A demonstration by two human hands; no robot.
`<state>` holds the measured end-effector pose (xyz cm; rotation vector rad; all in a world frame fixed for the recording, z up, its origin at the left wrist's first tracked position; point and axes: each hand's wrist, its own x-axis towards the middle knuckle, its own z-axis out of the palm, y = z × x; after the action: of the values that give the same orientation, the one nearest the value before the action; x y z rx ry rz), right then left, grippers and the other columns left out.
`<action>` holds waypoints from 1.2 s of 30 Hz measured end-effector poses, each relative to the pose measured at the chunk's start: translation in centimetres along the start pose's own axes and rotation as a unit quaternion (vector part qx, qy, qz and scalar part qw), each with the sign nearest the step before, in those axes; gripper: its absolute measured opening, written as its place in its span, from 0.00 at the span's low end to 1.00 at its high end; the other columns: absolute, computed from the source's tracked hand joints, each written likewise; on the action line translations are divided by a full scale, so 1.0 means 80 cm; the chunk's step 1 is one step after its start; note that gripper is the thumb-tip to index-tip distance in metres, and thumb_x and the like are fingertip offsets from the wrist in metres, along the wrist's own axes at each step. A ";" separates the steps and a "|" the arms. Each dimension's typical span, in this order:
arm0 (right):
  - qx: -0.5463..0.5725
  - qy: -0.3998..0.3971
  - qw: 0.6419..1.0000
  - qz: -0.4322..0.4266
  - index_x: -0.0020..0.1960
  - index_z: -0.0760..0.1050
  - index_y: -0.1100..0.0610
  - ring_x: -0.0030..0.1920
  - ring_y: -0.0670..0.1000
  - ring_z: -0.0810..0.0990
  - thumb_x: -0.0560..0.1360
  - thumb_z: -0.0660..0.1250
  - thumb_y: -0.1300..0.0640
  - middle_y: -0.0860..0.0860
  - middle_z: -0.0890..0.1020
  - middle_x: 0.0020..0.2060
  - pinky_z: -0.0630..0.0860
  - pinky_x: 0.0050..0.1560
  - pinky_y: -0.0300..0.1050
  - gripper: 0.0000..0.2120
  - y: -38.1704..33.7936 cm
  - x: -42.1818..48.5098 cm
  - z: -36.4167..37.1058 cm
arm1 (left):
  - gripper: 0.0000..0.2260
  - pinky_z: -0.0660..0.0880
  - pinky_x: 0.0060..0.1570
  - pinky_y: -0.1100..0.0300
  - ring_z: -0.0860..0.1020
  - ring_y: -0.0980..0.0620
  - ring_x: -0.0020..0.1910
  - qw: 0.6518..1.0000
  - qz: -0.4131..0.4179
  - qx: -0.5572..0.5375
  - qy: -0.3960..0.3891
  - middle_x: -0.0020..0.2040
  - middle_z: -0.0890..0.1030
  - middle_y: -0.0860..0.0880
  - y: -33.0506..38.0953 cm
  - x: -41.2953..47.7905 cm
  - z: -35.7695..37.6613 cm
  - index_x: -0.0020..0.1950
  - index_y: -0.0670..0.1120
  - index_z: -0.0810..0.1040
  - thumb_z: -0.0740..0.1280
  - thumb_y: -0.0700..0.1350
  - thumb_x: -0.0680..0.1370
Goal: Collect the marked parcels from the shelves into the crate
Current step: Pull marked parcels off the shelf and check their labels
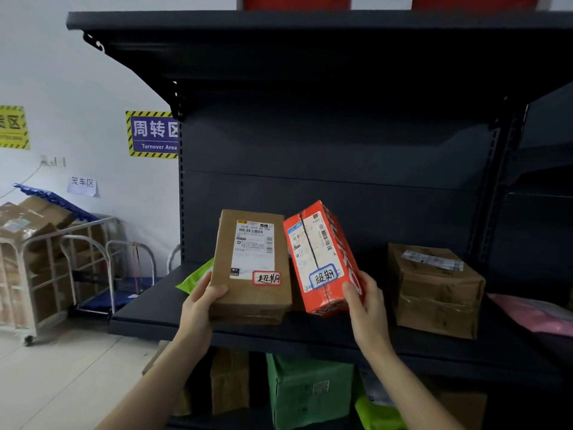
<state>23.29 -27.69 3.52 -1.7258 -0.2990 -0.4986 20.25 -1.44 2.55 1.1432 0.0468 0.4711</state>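
While both hands work apart at the dark metal shelf (310, 332), a wire roll cart piled with brown cartons (46, 252) stands on the floor at 9 o'clock. The left hand (201, 301), at 7 o'clock, grips the lower left corner of a flat brown cardboard parcel (251, 262), thumb on its face. The parcel is upright over the shelf board and has a red-bordered handwritten sticker (266, 278). A lime-green poly bag (195, 277) peeks out at its 9 o'clock. Just beside, at 3 o'clock, is an orange-red wrapped box (322, 252), tilted right, with a blue-bordered handwritten sticker (324, 277). The right hand (366, 308) clamps its lower right edge. A taped brown carton (434, 293) sits on the shelf further toward 3 o'clock, then a pink poly bag (533, 315).
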 end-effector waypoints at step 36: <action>0.101 -0.207 0.973 0.034 0.67 0.62 0.43 0.47 0.35 0.77 0.77 0.62 0.51 0.36 0.75 0.50 0.74 0.35 0.30 0.20 -0.008 0.001 0.083 | 0.31 0.75 0.56 0.52 0.78 0.43 0.60 0.988 0.010 0.141 -0.066 0.62 0.79 0.43 0.075 -0.061 -0.082 0.71 0.55 0.64 0.66 0.34 0.72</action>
<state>24.14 -21.07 3.11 -1.6234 -0.5666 -0.0494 12.05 4.32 4.09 1.4510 -0.0138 0.4152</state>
